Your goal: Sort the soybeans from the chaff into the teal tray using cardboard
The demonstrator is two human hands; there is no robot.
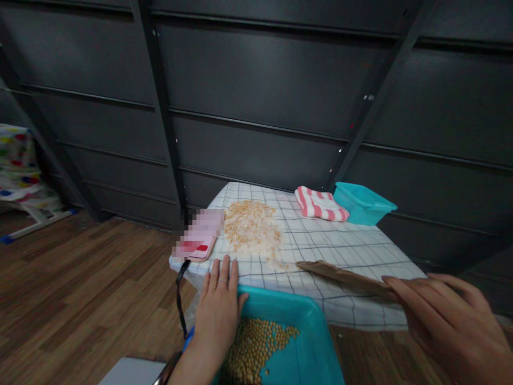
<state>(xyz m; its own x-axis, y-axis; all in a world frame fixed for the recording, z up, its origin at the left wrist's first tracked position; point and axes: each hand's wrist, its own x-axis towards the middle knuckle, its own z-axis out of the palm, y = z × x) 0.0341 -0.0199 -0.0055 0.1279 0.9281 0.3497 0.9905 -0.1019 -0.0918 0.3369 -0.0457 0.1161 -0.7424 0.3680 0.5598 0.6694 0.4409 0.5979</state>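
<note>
My left hand [220, 299] lies flat with fingers stretched out at the table's front edge, over the near-left rim of a teal tray [304, 326]. Inside the tray are many soybeans [260, 342]. A strip of brown cardboard [344, 278] is pinched in my right hand [449, 315], its far tip touching the checked tablecloth [304, 246]. Left of that tip, a spread heap of white rice grains mixed with yellow soybeans [252, 230] covers part of the cloth.
A pink box-like item [200, 235], partly blurred, sits at the table's left edge with a black strap [179, 299] hanging below. Behind are a red-and-white striped towel [320, 203] and a teal basin [363, 203]. A dark panelled wall [256, 144] rises behind the table.
</note>
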